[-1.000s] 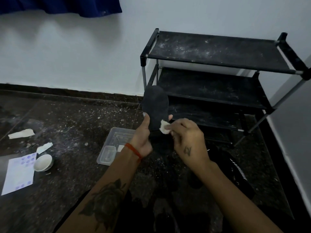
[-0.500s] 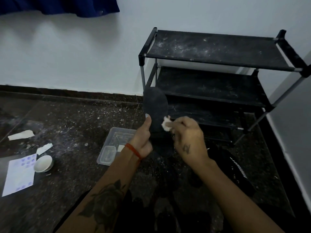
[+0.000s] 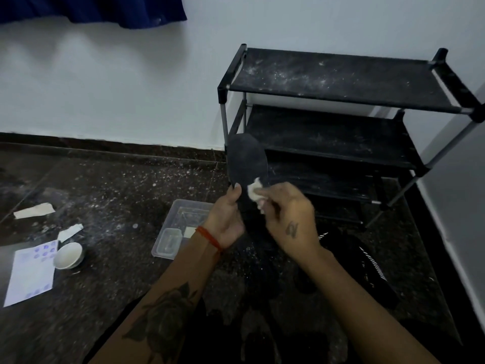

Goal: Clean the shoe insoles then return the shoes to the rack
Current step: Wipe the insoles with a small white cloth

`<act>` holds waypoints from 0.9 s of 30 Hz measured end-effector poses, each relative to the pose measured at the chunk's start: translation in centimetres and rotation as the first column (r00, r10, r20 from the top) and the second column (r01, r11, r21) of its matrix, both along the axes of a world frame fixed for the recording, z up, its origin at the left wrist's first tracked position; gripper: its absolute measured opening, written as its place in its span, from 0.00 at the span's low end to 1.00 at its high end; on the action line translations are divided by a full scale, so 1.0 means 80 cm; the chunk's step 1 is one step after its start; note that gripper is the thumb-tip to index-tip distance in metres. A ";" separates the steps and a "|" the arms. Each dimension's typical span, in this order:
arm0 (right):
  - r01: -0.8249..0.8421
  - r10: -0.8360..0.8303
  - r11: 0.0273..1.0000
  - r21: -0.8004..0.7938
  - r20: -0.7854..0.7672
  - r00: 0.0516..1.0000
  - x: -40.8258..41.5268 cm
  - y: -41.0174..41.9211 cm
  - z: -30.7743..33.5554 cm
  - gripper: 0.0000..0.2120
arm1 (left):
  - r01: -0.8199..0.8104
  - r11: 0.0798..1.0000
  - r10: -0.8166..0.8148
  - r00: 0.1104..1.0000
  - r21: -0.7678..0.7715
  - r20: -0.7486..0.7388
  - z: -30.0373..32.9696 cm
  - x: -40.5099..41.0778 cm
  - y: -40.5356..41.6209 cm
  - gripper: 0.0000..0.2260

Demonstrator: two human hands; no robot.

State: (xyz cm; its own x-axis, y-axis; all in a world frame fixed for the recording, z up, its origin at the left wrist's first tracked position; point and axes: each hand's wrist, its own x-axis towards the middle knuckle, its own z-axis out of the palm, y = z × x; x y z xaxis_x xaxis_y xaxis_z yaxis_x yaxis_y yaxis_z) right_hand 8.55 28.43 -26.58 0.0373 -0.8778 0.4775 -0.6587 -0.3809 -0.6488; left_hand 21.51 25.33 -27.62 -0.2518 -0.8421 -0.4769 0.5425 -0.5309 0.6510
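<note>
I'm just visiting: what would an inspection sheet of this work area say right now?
Surface: dark speckled stone floor, dusted white.
Job's things: dark oval insole upright; white wad of cloth pressed on it; black shoe on floor; black three-tier rack, shelves dusty.
Clutter: clear plastic tray, small white bowl, white printed sheet, paper scraps.
Grippers: left hand holds insole; right hand pinches wad.
Cables: nothing seen.
Surroundings: white wall, blue curtain.

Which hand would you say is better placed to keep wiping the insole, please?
Probably the right hand: it already pinches the white wad against the insole, while the left hand grips the insole upright.
</note>
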 end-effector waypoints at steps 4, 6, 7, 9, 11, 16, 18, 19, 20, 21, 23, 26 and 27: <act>-0.111 0.118 0.991 0.071 -0.100 0.988 0.012 0.004 -0.019 0.11 | -0.022 0.999 0.023 1.000 0.037 -0.011 -0.002 -0.002 0.001 0.19; 0.014 0.000 0.995 0.103 -0.131 0.991 0.002 -0.005 -0.023 0.10 | 0.026 0.998 -0.026 1.000 0.056 0.011 0.000 -0.001 0.003 0.20; 0.085 -0.069 0.990 0.110 -0.140 0.988 -0.005 -0.010 -0.023 0.10 | 0.044 0.998 -0.044 0.999 0.050 0.012 0.002 -0.002 0.005 0.20; 0.191 -0.184 0.967 0.168 -0.058 0.981 -0.019 -0.019 -0.019 0.09 | 0.044 0.999 -0.044 0.999 0.023 0.006 0.001 -0.001 0.004 0.20; 0.166 -0.211 0.946 0.280 0.138 0.968 -0.023 -0.022 -0.011 0.07 | 0.041 0.999 -0.041 0.999 0.001 -0.004 0.002 -0.002 0.004 0.20; -0.026 -0.128 0.892 0.452 0.306 0.943 -0.010 -0.016 -0.006 0.07 | 0.096 0.995 -0.095 0.994 -0.017 0.049 0.006 -0.002 0.006 0.20; -0.081 -0.131 0.859 0.506 0.368 0.921 -0.009 -0.013 -0.004 0.07 | 0.100 0.994 -0.097 0.994 -0.052 0.053 0.007 0.000 0.006 0.22; -0.112 -0.125 0.846 0.521 0.399 0.908 -0.010 -0.012 -0.003 0.06 | 0.073 0.995 -0.071 0.997 -0.061 0.044 0.009 0.002 0.005 0.24; -0.154 -0.107 0.833 0.532 0.427 0.898 -0.011 -0.011 0.000 0.06 | 0.043 0.997 -0.042 0.999 -0.061 0.022 0.010 0.005 0.004 0.26; -0.204 -0.082 0.811 0.548 0.452 0.888 -0.011 -0.009 0.002 0.06 | 0.021 0.998 -0.021 1.000 -0.054 -0.002 0.010 0.007 0.002 0.29; -0.294 -0.019 0.764 0.574 0.475 0.880 -0.011 -0.005 0.004 0.05 | 0.012 0.999 -0.014 0.999 -0.043 -0.052 0.006 0.010 0.000 0.33; -0.165 -0.017 0.840 0.517 0.329 0.944 -0.011 -0.006 0.002 0.04 | 0.013 1.000 -0.015 0.994 -0.022 -0.110 0.002 0.012 -0.002 0.31; -0.053 -0.052 0.894 0.446 0.221 0.974 -0.011 -0.007 0.001 0.04 | 0.020 1.000 -0.022 0.992 -0.020 -0.124 0.004 0.011 -0.002 0.30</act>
State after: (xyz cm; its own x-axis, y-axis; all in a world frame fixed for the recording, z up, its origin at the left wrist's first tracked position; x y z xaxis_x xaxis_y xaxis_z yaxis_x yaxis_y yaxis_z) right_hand 7.66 27.85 -26.54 -0.0224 -0.9993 0.0310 -0.4780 -0.0165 -0.8782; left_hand 22.42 25.19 -27.34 -0.3258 -0.8444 -0.4254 0.6083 -0.5316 0.5893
